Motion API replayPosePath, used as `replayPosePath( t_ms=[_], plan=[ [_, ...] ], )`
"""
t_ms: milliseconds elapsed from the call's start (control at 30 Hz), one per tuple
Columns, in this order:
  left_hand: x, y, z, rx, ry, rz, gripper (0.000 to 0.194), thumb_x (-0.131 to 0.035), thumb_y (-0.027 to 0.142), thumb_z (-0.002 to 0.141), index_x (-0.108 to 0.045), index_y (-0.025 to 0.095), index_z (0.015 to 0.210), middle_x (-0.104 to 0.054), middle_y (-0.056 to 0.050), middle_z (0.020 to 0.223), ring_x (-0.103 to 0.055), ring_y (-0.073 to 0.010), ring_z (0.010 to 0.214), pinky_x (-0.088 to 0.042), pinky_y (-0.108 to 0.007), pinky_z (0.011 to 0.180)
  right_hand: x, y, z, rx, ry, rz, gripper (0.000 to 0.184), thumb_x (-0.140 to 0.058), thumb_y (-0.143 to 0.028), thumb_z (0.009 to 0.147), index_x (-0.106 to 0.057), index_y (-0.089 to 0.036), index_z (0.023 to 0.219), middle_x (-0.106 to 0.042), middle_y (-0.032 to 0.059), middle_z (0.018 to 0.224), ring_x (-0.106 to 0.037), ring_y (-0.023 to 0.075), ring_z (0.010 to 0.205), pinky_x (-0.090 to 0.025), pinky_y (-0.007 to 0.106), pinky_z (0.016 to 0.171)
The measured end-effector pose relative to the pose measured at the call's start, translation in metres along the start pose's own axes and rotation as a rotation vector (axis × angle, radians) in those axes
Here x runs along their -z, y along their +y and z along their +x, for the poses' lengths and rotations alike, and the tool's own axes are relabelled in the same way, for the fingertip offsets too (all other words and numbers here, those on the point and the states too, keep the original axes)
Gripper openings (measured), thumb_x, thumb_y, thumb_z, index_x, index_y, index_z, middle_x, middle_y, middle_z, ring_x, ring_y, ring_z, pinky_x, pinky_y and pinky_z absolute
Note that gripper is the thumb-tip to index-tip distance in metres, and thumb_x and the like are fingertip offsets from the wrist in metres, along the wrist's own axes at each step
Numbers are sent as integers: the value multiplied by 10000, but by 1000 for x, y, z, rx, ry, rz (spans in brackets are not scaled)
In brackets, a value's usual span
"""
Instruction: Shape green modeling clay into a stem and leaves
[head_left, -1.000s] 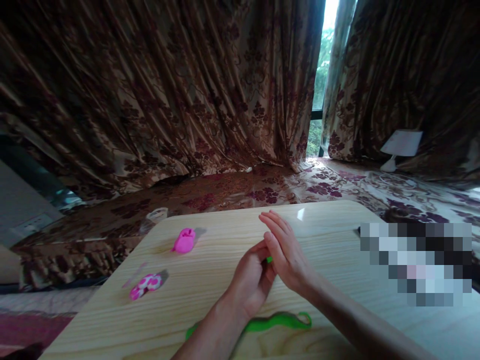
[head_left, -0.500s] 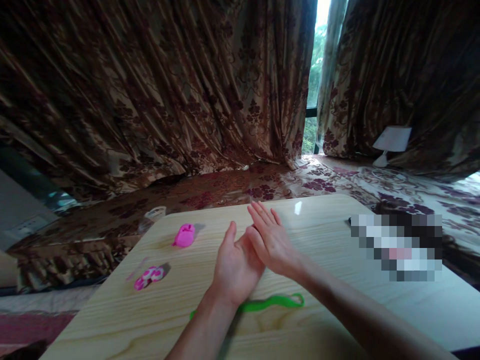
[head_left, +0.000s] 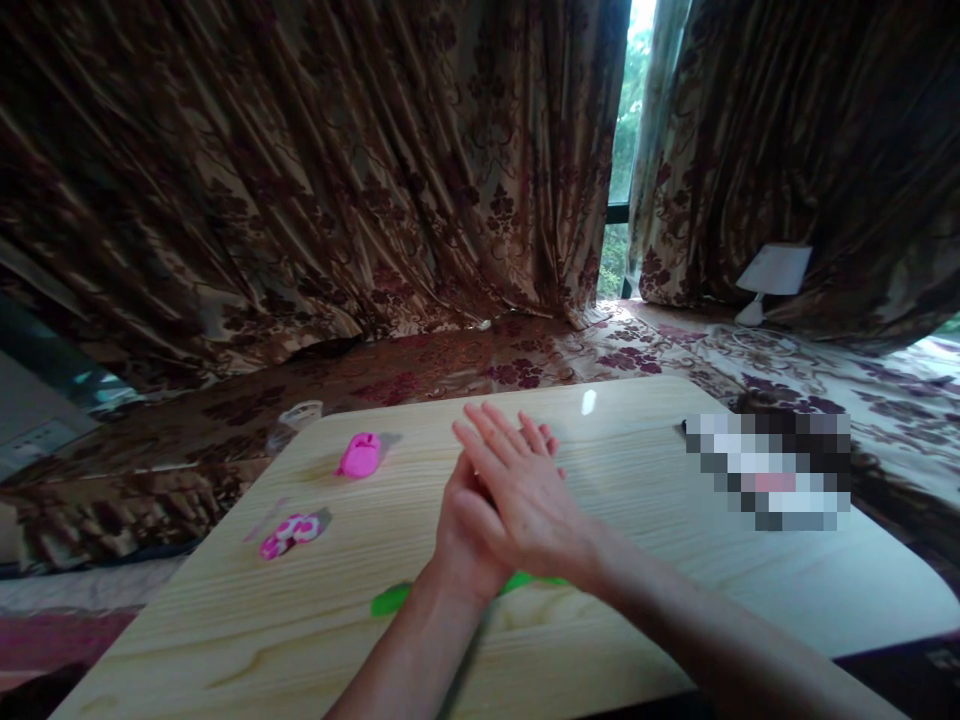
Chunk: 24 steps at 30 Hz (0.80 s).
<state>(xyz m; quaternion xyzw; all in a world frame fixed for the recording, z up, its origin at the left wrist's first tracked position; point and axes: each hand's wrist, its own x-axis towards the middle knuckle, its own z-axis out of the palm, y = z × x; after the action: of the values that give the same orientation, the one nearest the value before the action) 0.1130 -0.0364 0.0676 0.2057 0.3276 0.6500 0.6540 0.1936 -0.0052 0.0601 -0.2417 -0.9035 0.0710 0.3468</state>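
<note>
My right hand [head_left: 534, 500] lies across my left hand [head_left: 466, 535], palm to palm, above the table. The fingers of the right hand are stretched out flat. Behind it, the left fingertips poke out, and the rest of that palm is covered. Whether anything sits between the palms is hidden. Beneath my wrists a long green strip [head_left: 391, 599] rests on the tabletop, partly covered by my forearms. To the left are a small bright pink slipper-shaped piece [head_left: 361, 456] and, nearer me, a pink-and-white patterned piece [head_left: 291, 535].
The pale wood-grain table [head_left: 247, 640] has rounded corners. A pixelated patch [head_left: 772, 475] covers something at its right edge. A clear plastic bag [head_left: 296, 420] is by the far left corner. Beyond stand a white lamp [head_left: 772, 272] and patterned curtains [head_left: 450, 180].
My right hand has slid left and farther over the left palm, covering the left thumb more. The view has shifted slightly, and more of the green strip is hidden.
</note>
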Motion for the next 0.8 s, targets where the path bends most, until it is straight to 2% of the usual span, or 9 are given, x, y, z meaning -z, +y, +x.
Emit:
replayPosePath(
  t_ms=[133,233,300,333,433,533,633,733,800],
  plan=[
    [11,-9,-15,227,-121,-245,277,-393,262,898,-634,152,978,-680,-51,913,-631,-122,846,-479,-253,810,20,15,-13,-132,44,-48,542,-414,-403,898,-327,-181,1384,-301,106,1466,-206,280,1362,-135,535,1084],
    [27,-6,-31,351,-126,-144,225,-481,193,854,-613,131,1026,-645,-61,877,-600,-110,685,-484,-224,600,43,30,-49,-182,-45,-4,448,-453,-320,896,-422,-200,1326,-453,116,1353,-425,253,1226,-325,429,1008],
    [38,-1,-40,328,-81,-1,231,-514,132,822,-608,121,1032,-617,-51,839,-549,-84,597,-428,-191,485,52,37,-77,-275,-199,36,285,-523,-269,854,-597,-211,1123,-627,87,1051,-607,197,894,-453,322,792],
    [44,2,-42,295,-55,56,237,-519,100,806,-609,117,1024,-602,-41,808,-519,-69,559,-404,-180,452,52,38,-89,-319,-298,38,188,-539,-234,834,-648,-212,985,-644,58,909,-614,166,751,-452,285,688],
    [54,12,-39,204,15,107,257,-511,47,784,-607,103,1015,-584,-33,771,-520,-67,555,-436,-183,476,44,34,-108,-367,-435,23,117,-543,-140,790,-642,-200,773,-619,11,746,-578,130,642,-389,238,579],
    [52,20,-23,146,40,-24,235,-485,72,813,-596,71,1020,-617,-97,897,-616,-137,775,-524,-261,708,36,27,-99,-310,-429,30,138,-520,-125,802,-620,-182,727,-628,12,736,-585,130,671,-380,230,592],
    [41,21,-5,84,32,-157,244,-458,46,817,-589,53,1024,-628,-142,1010,-616,-188,959,-489,-319,882,40,32,-68,-258,-392,39,154,-504,-196,845,-636,-179,768,-654,27,736,-611,151,696,-413,247,635],
    [26,13,5,62,-36,-212,314,-427,-22,786,-593,61,1039,-654,-129,1022,-622,-180,983,-461,-326,931,42,41,-31,-250,-121,43,269,-384,-232,919,-617,-174,1040,-668,77,980,-620,175,900,-447,289,795],
    [16,6,7,108,-124,-279,277,-429,44,820,-612,90,1024,-679,-97,979,-631,-162,965,-447,-317,945,33,38,-13,-201,30,86,360,-348,-267,936,-490,-154,1247,-550,111,1252,-525,181,1129,-408,318,939]
  ],
)
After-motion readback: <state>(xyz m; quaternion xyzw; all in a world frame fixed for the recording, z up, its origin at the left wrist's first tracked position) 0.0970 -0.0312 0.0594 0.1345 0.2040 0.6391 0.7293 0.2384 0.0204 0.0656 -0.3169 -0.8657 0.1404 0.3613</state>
